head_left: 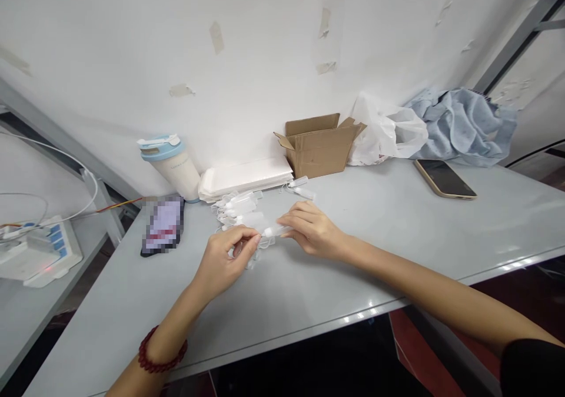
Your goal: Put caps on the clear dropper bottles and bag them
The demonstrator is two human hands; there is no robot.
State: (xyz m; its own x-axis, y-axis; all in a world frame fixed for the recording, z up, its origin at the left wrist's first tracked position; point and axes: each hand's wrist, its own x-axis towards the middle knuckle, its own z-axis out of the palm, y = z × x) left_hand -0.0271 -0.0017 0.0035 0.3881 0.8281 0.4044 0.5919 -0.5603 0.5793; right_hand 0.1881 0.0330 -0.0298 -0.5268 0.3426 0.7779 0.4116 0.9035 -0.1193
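Note:
A small clear plastic bottle with a white neck point(272, 231) is held between my two hands, just above the table. My right hand point(311, 229) grips its clear body from the right with thumb and fingers. At the narrow end, my left hand point(232, 257) is closed in a pinch of thumb and forefinger; the exact part between those fingertips is too small to make out. Beyond my left hand lies a loose pile of similar bottles point(238, 205), some with thin looped strips. Two more bottles point(302, 188) lie apart, in front of the cardboard box.
Along the wall stand a blue-lidded cup point(174, 167), a stack of white flat packets point(247, 176), an open cardboard box point(320, 155), a white plastic bag point(382, 129) and a blue cloth point(468, 126). A phone point(445, 179) lies right; a blurred-out item point(163, 226) lies left.

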